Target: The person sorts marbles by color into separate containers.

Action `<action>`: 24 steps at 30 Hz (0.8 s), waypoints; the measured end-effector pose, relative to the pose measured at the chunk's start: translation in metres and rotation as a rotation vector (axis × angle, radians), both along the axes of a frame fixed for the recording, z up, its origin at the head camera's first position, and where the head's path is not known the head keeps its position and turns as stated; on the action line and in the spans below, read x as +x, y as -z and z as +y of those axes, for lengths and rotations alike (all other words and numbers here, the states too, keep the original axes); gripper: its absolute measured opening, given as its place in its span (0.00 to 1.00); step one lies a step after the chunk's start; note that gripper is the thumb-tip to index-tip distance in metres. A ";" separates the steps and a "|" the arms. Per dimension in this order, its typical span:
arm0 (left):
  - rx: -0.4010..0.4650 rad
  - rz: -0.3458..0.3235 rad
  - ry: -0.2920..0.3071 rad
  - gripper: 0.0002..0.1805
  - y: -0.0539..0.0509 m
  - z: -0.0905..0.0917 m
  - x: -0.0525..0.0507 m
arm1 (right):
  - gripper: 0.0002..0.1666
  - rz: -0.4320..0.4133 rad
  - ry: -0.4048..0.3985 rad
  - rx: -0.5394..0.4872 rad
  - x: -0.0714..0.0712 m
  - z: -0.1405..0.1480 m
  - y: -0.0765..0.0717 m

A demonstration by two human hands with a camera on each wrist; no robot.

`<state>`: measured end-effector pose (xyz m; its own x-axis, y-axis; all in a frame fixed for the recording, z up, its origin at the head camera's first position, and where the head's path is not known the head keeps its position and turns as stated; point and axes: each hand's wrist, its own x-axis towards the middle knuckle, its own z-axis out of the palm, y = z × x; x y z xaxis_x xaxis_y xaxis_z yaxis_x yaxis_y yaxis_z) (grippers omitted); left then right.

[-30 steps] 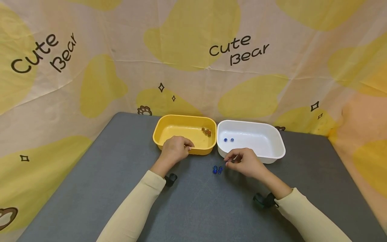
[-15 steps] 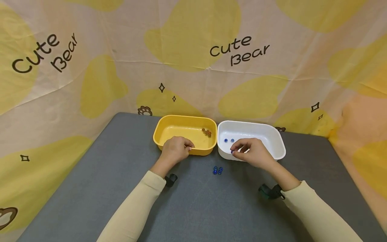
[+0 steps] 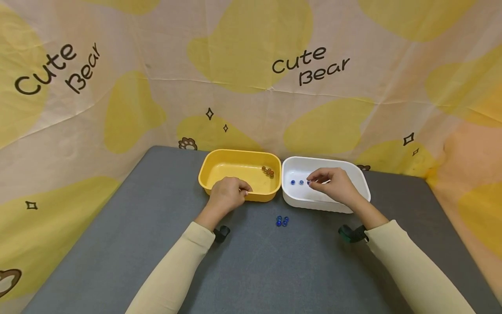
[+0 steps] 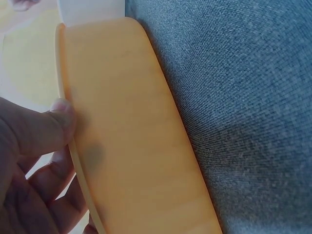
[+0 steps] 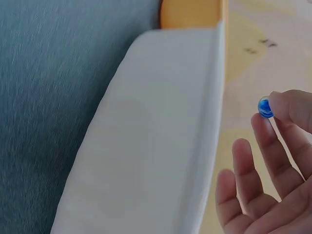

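My right hand (image 3: 335,186) is over the white bin (image 3: 362,192). In the right wrist view a blue glass marble (image 5: 265,107) is pinched at its thumb and fingertips, the other fingers spread below. Two blue marbles (image 3: 297,182) lie on the bin's floor to the left of those fingertips. My left hand (image 3: 228,192) grips the near rim of the yellow bin (image 3: 208,168). In the left wrist view its thumb (image 4: 61,119) lies at the rim on the outer side, with the fingers behind the wall. Several amber marbles (image 3: 268,172) sit in the yellow bin's right end.
Several blue marbles (image 3: 282,221) form a small cluster on the grey table (image 3: 251,270), in front of where the bins meet. The bins stand side by side near a patterned cloth backdrop (image 3: 251,65). Dark bands (image 3: 352,234) circle both wrists.
My right hand has carried a blue marble from beside the table cluster up, right and over the near rim into the white bin. The left hand has stayed on the yellow bin's rim.
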<state>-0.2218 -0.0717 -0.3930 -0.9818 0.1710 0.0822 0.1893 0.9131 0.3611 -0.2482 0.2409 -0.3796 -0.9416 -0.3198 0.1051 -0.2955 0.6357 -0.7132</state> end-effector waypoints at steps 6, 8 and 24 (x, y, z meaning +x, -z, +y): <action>0.005 -0.010 -0.003 0.07 0.000 0.000 0.000 | 0.07 0.001 -0.005 0.030 -0.015 0.008 0.009; 0.009 -0.010 -0.005 0.07 0.000 0.000 0.001 | 0.07 0.001 -0.010 0.040 -0.019 0.010 0.012; 0.021 -0.002 -0.002 0.07 -0.001 -0.001 0.001 | 0.08 -0.016 -0.004 0.114 -0.043 0.025 0.035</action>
